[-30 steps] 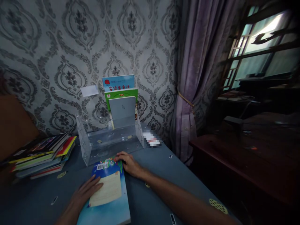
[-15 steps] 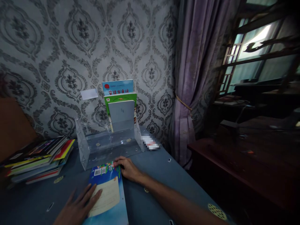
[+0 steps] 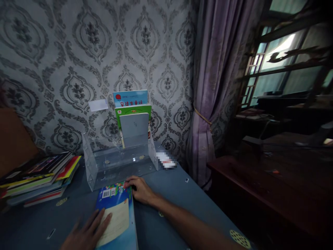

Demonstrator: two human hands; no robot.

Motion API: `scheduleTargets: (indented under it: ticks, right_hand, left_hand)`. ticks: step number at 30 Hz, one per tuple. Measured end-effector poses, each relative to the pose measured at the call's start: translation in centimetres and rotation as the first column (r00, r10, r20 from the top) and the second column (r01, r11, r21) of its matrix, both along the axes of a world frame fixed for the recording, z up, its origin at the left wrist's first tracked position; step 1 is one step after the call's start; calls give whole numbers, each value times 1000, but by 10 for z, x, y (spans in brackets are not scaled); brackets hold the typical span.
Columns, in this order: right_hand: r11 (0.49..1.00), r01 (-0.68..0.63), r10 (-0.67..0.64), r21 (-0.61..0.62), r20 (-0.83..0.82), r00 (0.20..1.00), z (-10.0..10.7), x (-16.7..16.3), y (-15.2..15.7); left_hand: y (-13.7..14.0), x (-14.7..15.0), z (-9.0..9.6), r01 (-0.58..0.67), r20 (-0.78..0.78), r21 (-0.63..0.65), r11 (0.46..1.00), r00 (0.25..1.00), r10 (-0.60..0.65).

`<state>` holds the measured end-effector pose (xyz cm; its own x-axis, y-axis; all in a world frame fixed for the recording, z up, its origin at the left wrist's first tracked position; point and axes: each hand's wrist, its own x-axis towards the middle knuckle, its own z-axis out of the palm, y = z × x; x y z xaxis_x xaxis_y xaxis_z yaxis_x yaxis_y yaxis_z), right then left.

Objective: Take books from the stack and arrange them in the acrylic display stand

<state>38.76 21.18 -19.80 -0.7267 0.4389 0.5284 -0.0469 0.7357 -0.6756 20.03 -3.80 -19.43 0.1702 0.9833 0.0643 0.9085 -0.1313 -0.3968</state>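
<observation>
A blue book [image 3: 116, 239] with a pale panel and a barcode on its cover lies flat on the table in front of me. My left hand [image 3: 87, 231] rests on its left side, fingers spread and partly smeared by motion. At the far right corner, the bent fingers of my right hand [image 3: 139, 189] grip the book's edge; the thumb is mostly hidden. Just beyond stands a clear acrylic book rack [image 3: 117, 168]. Its back tier holds several upright books, among them a grey-white one [image 3: 134, 126], a green one [image 3: 133, 109] and a light blue one [image 3: 131, 97].
To the left is a stack of books [image 3: 44, 175], with a brown panel [image 3: 15, 135] behind it. A blurred white packet [image 3: 166, 161] lies right of the rack. The table's right edge slants toward a purple curtain [image 3: 203, 104] and dark red furniture [image 3: 247, 184].
The whole view has shifted slightly. Both hands keep the same places on the book, and the rack and its books look unchanged.
</observation>
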Motion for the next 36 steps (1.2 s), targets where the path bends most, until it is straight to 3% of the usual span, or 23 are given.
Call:
scheduleTargets:
  ticks: [4,8,11,15,19,22,27,32,36]
  right_hand:
    - [1000,-1,1,14,6,1000,1,1,-1]
    - [999,12,-13,30,13,1000,3,3,-3]
    - [999,14,-14,36,12,1000,3,4,-2]
    - [999,11,-11,45,6,1000,-1,4,2]
    - [999,-19,19,48,1,1000,-3,3,5]
    - [999,-30,30,24,9,1000,-2,2,6]
    - [1000,-16,16,4,12,1000,-2,3,4]
    - [1000,-2,3,-11,30,1000,-2,4,2]
    - [1000,-13,14,-17,35,999,-1,4,0]
  left_hand:
    - [17,4,-3,122,123,69,990,984,-129]
    - [56,18,-25,132,244,231,964,951,-189]
    - [73,34,-27,192,331,284,939,900,-284]
    - [58,56,3,282,439,225,933,825,-355]
    - [33,73,36,292,547,86,953,785,-290]
    - [22,80,49,333,582,55,941,756,-301]
    - [20,89,48,469,525,115,876,720,-454]
    - [29,97,30,508,266,260,821,779,-567]
    - [32,98,24,520,186,326,789,783,-593]
